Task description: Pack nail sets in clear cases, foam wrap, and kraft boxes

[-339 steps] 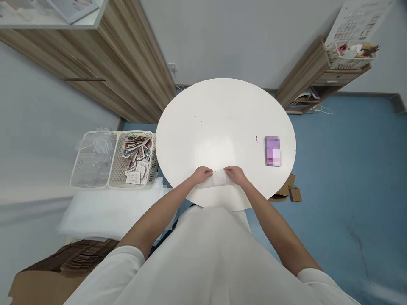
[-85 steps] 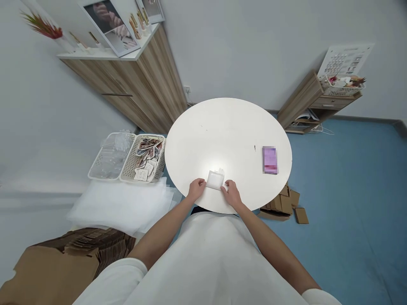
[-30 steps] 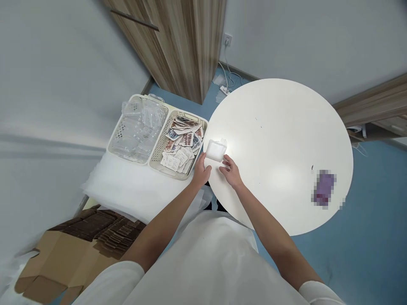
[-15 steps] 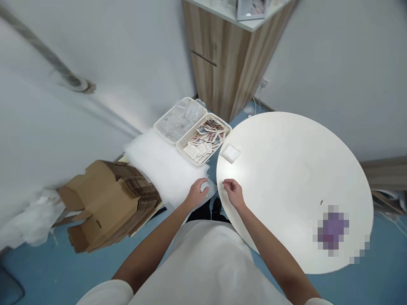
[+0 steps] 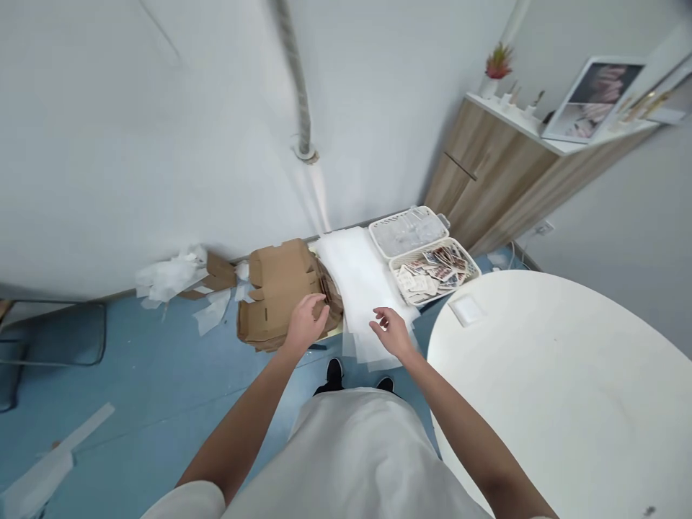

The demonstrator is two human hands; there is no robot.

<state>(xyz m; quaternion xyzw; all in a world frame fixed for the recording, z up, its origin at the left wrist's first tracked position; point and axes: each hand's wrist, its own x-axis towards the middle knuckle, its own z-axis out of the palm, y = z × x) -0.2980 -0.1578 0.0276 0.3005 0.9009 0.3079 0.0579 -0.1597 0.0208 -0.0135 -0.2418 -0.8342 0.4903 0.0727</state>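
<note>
My left hand (image 5: 306,323) is in front of a stack of flattened brown cardboard boxes (image 5: 281,270), its thumb and fingers apart with nothing between them. Over the near part of a pile of white foam sheets (image 5: 360,270) is my right hand (image 5: 393,331), fingers curled loosely and apart, also holding nothing. Behind the sheets stand two white plastic baskets. One basket (image 5: 383,249) holds clear plastic bags (image 5: 411,229); the nearer basket (image 5: 398,268) holds many small printed cards (image 5: 432,272). A small white square packet (image 5: 468,310) lies on the edge of the round white table (image 5: 562,375).
A wood-grain cabinet (image 5: 497,169) with a picture frame (image 5: 592,101) on top stands at the back right. White wrapping scraps (image 5: 173,277) lie by the wall at left. A dark metal frame (image 5: 102,331) is on the blue floor (image 5: 178,389).
My view has swung left, so the round table now sits farther right. My hands have gone from beside the table to over the cardboard and foam sheets. The packet stays on the table.
</note>
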